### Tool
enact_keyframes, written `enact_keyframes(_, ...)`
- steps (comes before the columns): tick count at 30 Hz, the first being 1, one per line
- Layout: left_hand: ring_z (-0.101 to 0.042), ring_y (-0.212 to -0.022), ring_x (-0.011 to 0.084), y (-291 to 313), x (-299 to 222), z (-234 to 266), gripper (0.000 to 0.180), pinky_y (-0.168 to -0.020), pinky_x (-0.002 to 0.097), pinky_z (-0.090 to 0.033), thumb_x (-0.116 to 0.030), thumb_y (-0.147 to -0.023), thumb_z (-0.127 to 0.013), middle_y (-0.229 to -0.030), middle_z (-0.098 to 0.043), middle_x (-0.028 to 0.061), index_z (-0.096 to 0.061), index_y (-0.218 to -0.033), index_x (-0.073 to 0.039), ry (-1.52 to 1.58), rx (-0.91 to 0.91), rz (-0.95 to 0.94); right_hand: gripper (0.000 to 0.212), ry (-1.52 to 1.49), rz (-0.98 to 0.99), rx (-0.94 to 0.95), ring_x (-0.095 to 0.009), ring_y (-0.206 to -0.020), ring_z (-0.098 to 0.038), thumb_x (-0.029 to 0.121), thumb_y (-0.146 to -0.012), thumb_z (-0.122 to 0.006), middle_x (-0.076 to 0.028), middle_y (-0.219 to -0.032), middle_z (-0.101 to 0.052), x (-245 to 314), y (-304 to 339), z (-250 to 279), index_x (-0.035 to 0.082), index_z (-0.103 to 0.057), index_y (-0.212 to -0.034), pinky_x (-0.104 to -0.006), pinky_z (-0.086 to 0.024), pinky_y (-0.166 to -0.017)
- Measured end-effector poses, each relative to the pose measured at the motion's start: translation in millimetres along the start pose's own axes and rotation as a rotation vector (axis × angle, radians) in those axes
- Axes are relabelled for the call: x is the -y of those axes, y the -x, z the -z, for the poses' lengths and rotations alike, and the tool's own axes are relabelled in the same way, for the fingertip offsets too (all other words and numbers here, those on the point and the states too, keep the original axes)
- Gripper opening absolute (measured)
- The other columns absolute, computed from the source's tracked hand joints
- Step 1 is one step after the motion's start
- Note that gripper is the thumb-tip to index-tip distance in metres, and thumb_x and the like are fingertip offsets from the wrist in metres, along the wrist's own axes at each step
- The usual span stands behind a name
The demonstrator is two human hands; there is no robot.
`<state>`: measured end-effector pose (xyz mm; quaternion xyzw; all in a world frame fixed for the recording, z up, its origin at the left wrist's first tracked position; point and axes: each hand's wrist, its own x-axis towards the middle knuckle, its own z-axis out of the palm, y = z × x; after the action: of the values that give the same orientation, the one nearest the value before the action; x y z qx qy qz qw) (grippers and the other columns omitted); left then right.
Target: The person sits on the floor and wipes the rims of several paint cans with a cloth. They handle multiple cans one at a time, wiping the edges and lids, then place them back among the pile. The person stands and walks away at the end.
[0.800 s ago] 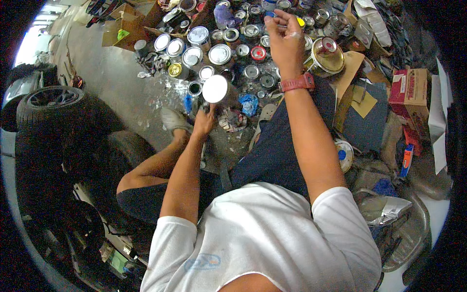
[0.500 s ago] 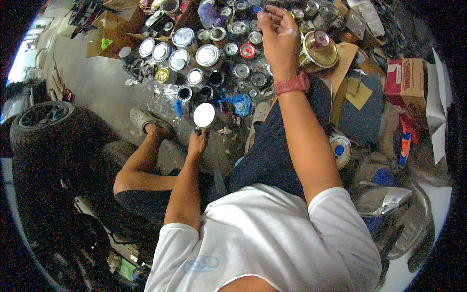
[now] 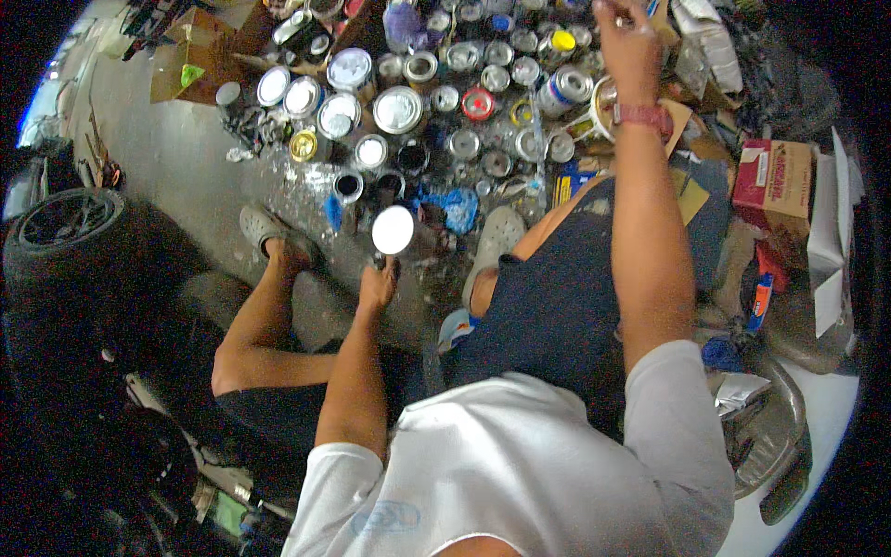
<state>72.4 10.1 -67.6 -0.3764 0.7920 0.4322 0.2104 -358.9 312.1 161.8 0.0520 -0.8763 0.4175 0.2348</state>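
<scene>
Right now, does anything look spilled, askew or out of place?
Yes. The floor near the cans bears pale spots, perhaps dried spills. A crumpled blue item also lies loose just below them in view, looking like litter; its material is unclear.

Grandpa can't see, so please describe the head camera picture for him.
A person's left hand holds something with a round white top; the right hand reaches past crowded cans on the floor. A wheel is at left, a red box at right.
</scene>
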Motion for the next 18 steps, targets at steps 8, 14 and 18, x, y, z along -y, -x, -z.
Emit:
enact_keyframes(8, -0.056, -0.068, 0.0233, -4, 36, 15, 0.058, -0.069, 0.0402, -0.048, -0.050, -0.107, -0.048, -0.078, -0.065, 0.0132, -0.062, -0.103, 0.007, -0.044, -0.028, 0.067, 0.024, -0.393, 0.084, 0.065, -0.020, -0.079, -0.070, 0.019, -0.094, -0.075, -0.011, -0.088, -0.072, 101, 35, -16, -0.001, -0.071, -0.108, -0.0339, -0.056, -0.072)
enact_keyframes(14, -0.067, -0.089, 0.0482, -34, 107, 9, 0.030, -0.082, 0.0542, -0.052, -0.021, -0.100, -0.052, -0.098, -0.071, 0.0287, -0.067, -0.108, 0.004, -0.613, -0.103, -0.484, 0.024, -0.407, 0.187, 0.273, -0.032, -0.082, -0.070, 0.019, -0.094, -0.075, -0.017, -0.087, -0.070, 121, 48, -27, -0.002, -0.069, -0.103, -0.0434, -0.055, -0.072)
enact_keyframes(18, -0.067, -0.093, 0.0499, -8, 67, 25, 0.025, -0.082, 0.0560, -0.053, -0.017, -0.096, -0.056, -0.102, -0.071, 0.0299, -0.072, -0.103, 0.001, -0.768, 0.045, -0.361, 0.026, -0.351, 0.211, 0.259, -0.035, -0.084, -0.070, 0.022, -0.093, -0.075, -0.018, -0.089, -0.071, 119, 46, -38, -0.002, -0.069, -0.102, -0.0443, -0.056, -0.074)
